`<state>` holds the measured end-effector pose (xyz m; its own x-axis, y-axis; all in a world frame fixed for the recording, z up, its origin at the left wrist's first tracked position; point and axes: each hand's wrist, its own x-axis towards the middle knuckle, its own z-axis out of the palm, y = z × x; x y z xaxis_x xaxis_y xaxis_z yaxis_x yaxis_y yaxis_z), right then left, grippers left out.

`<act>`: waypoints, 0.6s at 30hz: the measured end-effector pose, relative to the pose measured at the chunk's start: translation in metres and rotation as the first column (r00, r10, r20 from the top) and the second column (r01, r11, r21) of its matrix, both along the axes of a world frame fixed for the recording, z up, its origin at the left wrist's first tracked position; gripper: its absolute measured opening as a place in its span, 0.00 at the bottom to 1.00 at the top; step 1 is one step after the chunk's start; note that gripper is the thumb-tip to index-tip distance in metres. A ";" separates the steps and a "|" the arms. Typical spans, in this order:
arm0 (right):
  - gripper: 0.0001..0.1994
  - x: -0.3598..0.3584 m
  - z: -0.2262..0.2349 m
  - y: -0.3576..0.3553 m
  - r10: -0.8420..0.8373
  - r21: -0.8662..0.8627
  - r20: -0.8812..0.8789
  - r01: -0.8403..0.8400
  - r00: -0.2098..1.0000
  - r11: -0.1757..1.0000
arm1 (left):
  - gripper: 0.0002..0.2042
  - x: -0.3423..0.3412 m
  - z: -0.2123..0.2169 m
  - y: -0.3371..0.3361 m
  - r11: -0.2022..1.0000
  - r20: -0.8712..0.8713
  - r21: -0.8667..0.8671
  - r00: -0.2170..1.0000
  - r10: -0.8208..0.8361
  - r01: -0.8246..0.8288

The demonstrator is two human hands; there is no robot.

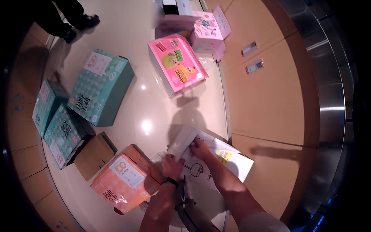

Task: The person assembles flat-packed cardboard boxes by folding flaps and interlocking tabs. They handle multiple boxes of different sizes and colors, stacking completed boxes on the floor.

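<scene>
A white cardboard box [239,165] with a line drawing and a yellow label lies on the floor in front of me. Its far-left end has a raised white flap [184,136]. My right hand [199,149] is closed at the inner edge of that flap, fingers curled on it. Just to the left, my left hand [172,165] is closed against the near end of the flap; its fingertips are partly hidden, so what it grips is unclear. A dark watch [170,181] circles the left wrist.
An orange carton [123,185] stands left of my left arm, beside an open brown carton [92,156]. Several teal checked boxes [101,83] sit farther left. Pink boxes [178,65] lie ahead near tan cabinet doors [266,96]. Another person's legs [75,19] show at far left.
</scene>
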<state>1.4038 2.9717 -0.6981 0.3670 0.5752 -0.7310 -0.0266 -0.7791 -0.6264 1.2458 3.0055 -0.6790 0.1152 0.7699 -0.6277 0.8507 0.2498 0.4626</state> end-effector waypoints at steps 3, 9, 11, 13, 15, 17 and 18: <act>0.15 -0.013 0.012 -0.012 0.421 -0.085 0.308 -0.416 0.853 0.905 | 0.25 -0.010 0.002 -0.001 0.993 0.053 -0.103 0.997 -0.050 0.055; 0.17 -0.052 0.057 -0.039 0.451 -0.089 0.746 -0.598 0.490 0.796 | 0.24 -0.044 0.062 -0.043 0.999 0.157 -0.029 0.987 -0.036 0.041; 0.19 -0.073 0.103 -0.051 0.530 -0.162 0.716 -0.630 0.455 0.759 | 0.24 -0.066 0.091 -0.075 0.996 0.192 0.084 0.980 -0.050 0.034; 0.21 -0.092 0.168 -0.061 0.605 -0.248 0.636 -0.615 0.479 0.748 | 0.24 -0.081 0.154 -0.090 0.997 0.160 0.064 0.987 0.029 -0.040; 0.21 -0.114 0.240 -0.067 0.622 -0.274 0.615 -0.609 0.485 0.745 | 0.25 -0.099 0.232 -0.102 0.975 0.211 0.206 0.977 0.041 -0.085; 0.22 -0.141 0.324 -0.073 0.509 -0.092 0.669 -0.618 0.542 0.781 | 0.27 -0.124 0.317 -0.111 0.899 0.309 0.430 0.949 -0.065 -0.078; 0.22 -0.148 0.353 -0.076 0.565 -0.125 0.593 -0.628 0.573 0.768 | 0.29 -0.138 0.346 -0.111 0.840 0.335 0.536 0.934 -0.127 -0.078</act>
